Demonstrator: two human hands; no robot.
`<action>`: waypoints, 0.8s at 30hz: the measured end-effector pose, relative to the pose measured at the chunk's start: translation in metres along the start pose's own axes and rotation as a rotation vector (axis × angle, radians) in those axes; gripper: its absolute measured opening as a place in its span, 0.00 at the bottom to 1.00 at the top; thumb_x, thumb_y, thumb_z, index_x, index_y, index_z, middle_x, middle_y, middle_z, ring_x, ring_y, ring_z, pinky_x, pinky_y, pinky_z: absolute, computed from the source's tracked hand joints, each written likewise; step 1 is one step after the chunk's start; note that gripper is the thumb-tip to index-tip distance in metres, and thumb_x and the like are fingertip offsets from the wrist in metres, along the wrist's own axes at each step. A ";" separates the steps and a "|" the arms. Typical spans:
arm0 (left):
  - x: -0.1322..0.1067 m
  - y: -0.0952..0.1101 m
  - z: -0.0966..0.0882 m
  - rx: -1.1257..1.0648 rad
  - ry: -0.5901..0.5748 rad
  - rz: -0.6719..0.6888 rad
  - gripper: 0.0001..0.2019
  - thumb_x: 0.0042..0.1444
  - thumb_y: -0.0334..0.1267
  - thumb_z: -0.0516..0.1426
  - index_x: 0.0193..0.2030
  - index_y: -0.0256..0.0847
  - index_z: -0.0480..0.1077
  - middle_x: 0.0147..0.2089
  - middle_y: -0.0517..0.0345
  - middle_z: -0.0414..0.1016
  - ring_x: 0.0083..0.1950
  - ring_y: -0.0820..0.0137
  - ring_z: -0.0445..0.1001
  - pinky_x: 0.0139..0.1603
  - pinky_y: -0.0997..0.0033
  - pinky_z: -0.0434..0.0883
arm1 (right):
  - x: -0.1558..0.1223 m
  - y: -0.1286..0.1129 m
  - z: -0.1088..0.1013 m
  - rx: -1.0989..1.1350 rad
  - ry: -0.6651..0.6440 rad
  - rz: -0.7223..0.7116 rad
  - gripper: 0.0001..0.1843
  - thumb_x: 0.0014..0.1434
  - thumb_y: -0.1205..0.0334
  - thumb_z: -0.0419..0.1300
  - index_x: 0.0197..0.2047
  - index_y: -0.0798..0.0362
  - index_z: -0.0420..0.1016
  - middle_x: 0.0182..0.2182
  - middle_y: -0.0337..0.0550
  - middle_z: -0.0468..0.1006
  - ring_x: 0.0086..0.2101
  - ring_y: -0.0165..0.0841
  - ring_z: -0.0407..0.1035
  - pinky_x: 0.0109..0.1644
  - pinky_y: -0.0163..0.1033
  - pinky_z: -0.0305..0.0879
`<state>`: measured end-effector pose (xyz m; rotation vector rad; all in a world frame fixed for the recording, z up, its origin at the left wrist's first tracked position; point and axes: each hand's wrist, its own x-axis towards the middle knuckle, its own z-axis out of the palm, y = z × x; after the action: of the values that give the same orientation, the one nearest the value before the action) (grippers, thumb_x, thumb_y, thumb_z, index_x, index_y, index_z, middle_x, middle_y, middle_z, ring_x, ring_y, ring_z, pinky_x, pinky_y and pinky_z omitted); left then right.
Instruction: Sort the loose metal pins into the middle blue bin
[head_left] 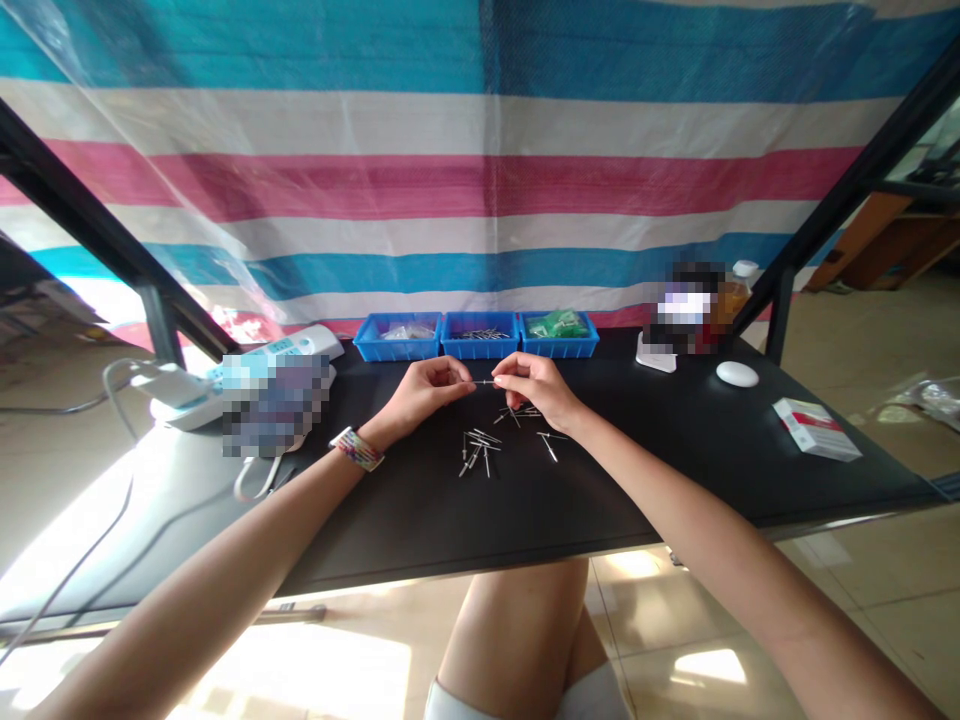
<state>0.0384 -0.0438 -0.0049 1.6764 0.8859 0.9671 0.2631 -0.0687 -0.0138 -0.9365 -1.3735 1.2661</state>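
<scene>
I'm watching both hands pinching one thin metal pin (484, 382) — the left hand (427, 395) at one end, the right hand (541, 388) at the other — its long axis running crosswise between them, a loose pile of pins (481, 444) lying just nearer the person.

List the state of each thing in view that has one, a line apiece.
Left hand: grip closed on one end of the held pin
Right hand: grip closed on its other end
Held pin: roughly level
Loose pins: scattered on the black table
Left bin: open, pale contents
Middle bin: open, metal pieces inside
Right bin: open, green contents
Bottle: capped
Wristband: worn
</scene>
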 end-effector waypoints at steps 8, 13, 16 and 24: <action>0.000 0.001 0.000 -0.049 -0.070 -0.028 0.21 0.47 0.48 0.74 0.38 0.40 0.71 0.27 0.65 0.69 0.26 0.76 0.65 0.26 0.76 0.61 | 0.000 -0.001 0.003 -0.004 0.053 -0.063 0.16 0.48 0.54 0.74 0.36 0.53 0.78 0.31 0.37 0.78 0.22 0.25 0.68 0.24 0.33 0.66; -0.001 0.001 -0.003 -0.064 -0.129 -0.081 0.19 0.59 0.55 0.64 0.36 0.37 0.75 0.29 0.58 0.72 0.27 0.72 0.69 0.27 0.73 0.64 | -0.001 -0.004 0.003 0.003 0.084 -0.096 0.17 0.47 0.54 0.75 0.35 0.53 0.77 0.33 0.38 0.77 0.23 0.24 0.67 0.24 0.32 0.66; 0.000 -0.001 -0.003 -0.059 -0.121 -0.106 0.23 0.61 0.58 0.61 0.33 0.36 0.77 0.27 0.56 0.72 0.27 0.72 0.69 0.27 0.72 0.64 | -0.001 -0.004 0.003 0.009 0.073 -0.101 0.16 0.47 0.55 0.75 0.35 0.53 0.77 0.33 0.38 0.78 0.23 0.25 0.68 0.24 0.32 0.66; -0.001 0.002 -0.001 -0.012 -0.097 -0.086 0.20 0.56 0.54 0.67 0.30 0.37 0.75 0.26 0.58 0.71 0.27 0.73 0.67 0.28 0.73 0.63 | -0.003 -0.002 0.005 -0.020 0.051 -0.098 0.16 0.48 0.56 0.74 0.37 0.53 0.78 0.34 0.38 0.78 0.25 0.25 0.68 0.26 0.33 0.69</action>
<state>0.0373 -0.0451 -0.0027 1.6473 0.8788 0.8240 0.2586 -0.0727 -0.0116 -0.8983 -1.3770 1.1496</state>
